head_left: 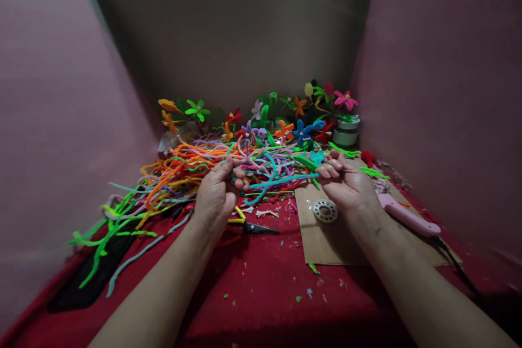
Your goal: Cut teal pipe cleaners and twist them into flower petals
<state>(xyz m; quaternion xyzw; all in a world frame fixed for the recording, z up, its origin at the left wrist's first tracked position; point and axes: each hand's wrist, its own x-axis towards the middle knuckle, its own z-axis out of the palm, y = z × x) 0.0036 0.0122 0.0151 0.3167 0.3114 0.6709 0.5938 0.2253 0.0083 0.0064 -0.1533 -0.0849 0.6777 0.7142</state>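
Note:
A turquoise pipe cleaner (281, 180) stretches between my two hands above the table. My left hand (220, 187) is closed with its fingers curled, pinching the left end. On the other side my right hand (348, 182) grips the right end in bent fingers. Just behind the right fingertips shows a small turquoise shape (317, 157), and I cannot tell whether it is attached to anything. Below the left hand lie scissors with yellow handles (261, 229), partly hidden by the wrist. A large heap of coloured pipe cleaners (191, 160) spreads behind and left of the hands.
A cardboard sheet (312, 244) carries a white perforated spool (325, 210). At right lies a pink corded tool (411, 218). Several pipe-cleaner flowers (302, 131) stand along the back, near a jar (346, 131). Scraps dot the red cloth (253, 299). Walls rise on both sides.

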